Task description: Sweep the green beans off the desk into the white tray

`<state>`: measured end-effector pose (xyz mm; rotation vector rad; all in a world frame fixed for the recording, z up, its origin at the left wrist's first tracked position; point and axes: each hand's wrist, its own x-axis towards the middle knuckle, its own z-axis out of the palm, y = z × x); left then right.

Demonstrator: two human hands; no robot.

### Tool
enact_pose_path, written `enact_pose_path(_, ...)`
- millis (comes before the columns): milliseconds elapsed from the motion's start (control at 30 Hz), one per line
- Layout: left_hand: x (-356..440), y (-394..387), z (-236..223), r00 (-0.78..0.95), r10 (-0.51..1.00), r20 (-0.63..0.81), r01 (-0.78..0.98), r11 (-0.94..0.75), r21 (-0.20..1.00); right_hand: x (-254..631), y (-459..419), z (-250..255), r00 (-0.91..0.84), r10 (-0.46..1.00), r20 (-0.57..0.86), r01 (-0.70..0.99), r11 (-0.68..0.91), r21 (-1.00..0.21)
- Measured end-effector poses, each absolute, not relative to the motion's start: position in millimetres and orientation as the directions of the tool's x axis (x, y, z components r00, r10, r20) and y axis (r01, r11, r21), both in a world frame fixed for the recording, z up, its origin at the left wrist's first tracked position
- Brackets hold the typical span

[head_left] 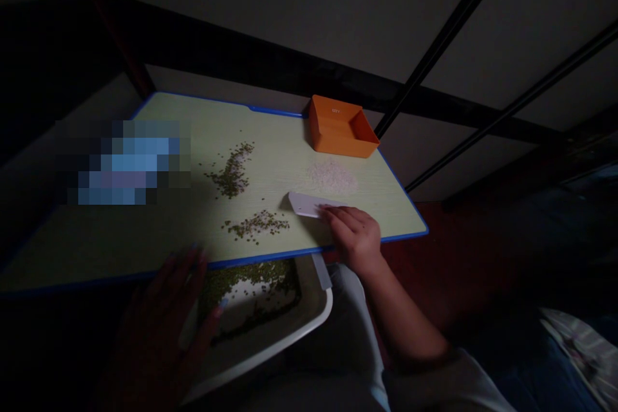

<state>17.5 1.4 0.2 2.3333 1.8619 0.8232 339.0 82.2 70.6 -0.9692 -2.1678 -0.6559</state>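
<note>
My right hand (356,237) grips a flat, pale scraper-like card (306,205) over the table's front part. Left of the card lies a small pile of greenish bits mixed with pale ones (261,224). A second greenish pile (234,174) sits farther back. Pale pinkish grains (332,176) are spread beyond the card. My left hand (167,315), dark in shadow, has its fingers apart at the table's front edge, beside a white tub (309,323). Greenish bits (270,270) cover part of the tub's bottom, and the table hides its far side.
An orange open box (342,138) stands at the back right of the pale, blue-edged table (284,135). A blurred-out bluish patch (135,161) covers something at the left. Dark panels rise behind the table. Striped cloth (582,347) shows at the lower right.
</note>
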Motion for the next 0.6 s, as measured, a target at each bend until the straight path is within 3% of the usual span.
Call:
enact_pose_path(200,15.6,-0.3,-1.0,0.153,0.919,0.363,0.896,-0.284,0.342,339.1,98.7,73.9,-0.423,0.510,0.749,0.851,0.506,0.136)
enact_pose_path(600,15.3,-0.4,-2.1,0.176,0.902,0.395,0.895,-0.313,0.317,334.4,68.9,74.2,-0.494,0.452,0.743,0.671,0.742,-0.005)
